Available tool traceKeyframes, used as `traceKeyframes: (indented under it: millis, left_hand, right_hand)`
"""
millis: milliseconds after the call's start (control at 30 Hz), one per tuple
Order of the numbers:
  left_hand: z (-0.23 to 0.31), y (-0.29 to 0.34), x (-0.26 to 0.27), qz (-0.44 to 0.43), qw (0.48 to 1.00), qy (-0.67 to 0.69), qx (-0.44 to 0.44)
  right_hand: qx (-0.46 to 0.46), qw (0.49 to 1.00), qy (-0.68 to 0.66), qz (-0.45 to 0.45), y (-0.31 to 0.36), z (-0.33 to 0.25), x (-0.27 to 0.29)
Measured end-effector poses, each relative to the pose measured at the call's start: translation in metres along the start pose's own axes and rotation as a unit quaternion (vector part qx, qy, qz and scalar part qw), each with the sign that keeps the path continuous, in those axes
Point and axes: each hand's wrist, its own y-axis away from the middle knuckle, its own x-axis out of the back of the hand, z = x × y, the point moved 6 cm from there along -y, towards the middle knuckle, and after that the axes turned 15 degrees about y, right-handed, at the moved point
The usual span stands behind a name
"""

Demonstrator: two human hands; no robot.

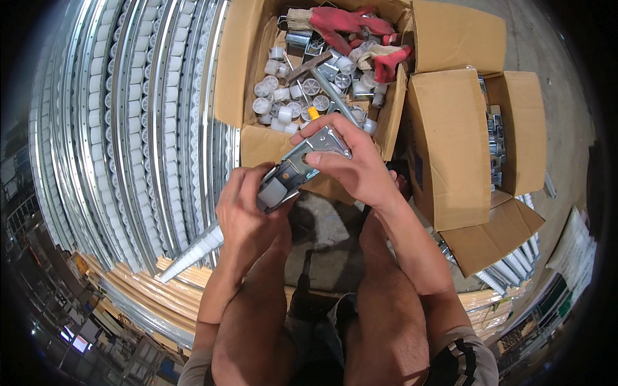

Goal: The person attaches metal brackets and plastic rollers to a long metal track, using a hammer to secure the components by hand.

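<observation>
My left hand (246, 204) is closed round the end of a roller track (199, 248), a metal channel with white rollers that slants down to the lower left. A silver sheet-metal bracket (317, 145) lies against that end, in line with it. Gripping the bracket, my right hand (353, 161) has its thumb on the upper face and its fingers round the far edge. One pale roller (273, 192) shows in the channel between my hands. Whether bracket and track are fastened together I cannot tell.
Ahead stands an open cardboard box (230, 71) with loose white rollers (281, 94), red-and-white gloves (351, 26) and a yellow-tipped piece (313, 113). Many roller tracks (135, 116) lie side by side at left. Another open box (450, 148) at right holds metal parts (496, 138).
</observation>
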Motion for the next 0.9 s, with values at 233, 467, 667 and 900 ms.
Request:
traceKeyframes:
  millis: [233,467,667,900]
  left_hand:
    - [0.004,-0.003,0.001,0.002,1.000,0.001,0.002]
    - [0.012,-0.007,0.000,0.024,1.000,-0.012,-0.005]
    - [0.009,-0.013,-0.018,0.038,0.994,-0.098,-0.003]
    - [0.020,-0.017,-0.018,0.023,0.996,-0.075,-0.046]
  right_hand:
    - [0.026,0.998,0.047,0.025,0.004,-0.004,-0.002]
    - [0.042,0.997,0.065,0.012,0.001,-0.006,-0.004]
    - [0.057,0.995,0.080,0.020,0.001,-0.008,-0.004]
    - [0.037,0.999,0.040,-0.005,-0.001,-0.005,-0.002]
